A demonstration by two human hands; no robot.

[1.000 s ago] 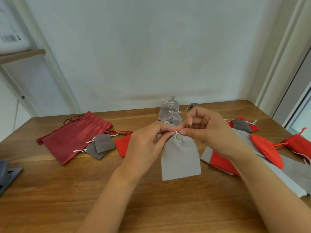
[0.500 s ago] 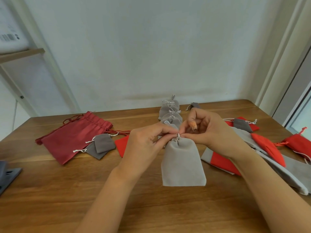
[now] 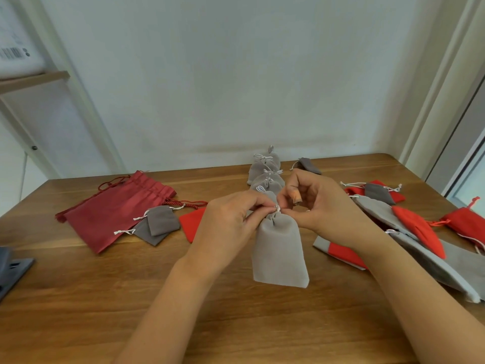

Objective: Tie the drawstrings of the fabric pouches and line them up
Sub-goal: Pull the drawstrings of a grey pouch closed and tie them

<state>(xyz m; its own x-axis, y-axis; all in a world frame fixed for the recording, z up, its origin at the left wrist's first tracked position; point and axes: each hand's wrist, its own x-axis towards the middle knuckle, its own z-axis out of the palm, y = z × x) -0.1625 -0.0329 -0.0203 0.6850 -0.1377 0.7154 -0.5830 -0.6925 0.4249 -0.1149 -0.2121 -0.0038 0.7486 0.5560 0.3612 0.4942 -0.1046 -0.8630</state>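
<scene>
- Left hand (image 3: 231, 224) and right hand (image 3: 322, 206) pinch the white drawstring (image 3: 277, 208) atop the grey pouch (image 3: 279, 253), just in front of the row of tied pouches (image 3: 265, 174).
- Risk: the thin cord could slip from the fingertips, leaving the knot loose.

My grey pouch (image 3: 279, 253) is matt, velvety cloth with a thin white cord (image 3: 277, 208). Left of it, the dark red pouch (image 3: 118, 208) has a slight sheen; beneath it, the table (image 3: 236, 324) is smooth wood.

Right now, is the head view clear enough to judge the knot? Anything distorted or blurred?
Head view: even light, no glare; light grey pouch between left hand and right hand is sharp; wide-angle leans the shelf post; barcode label blurred.
</scene>
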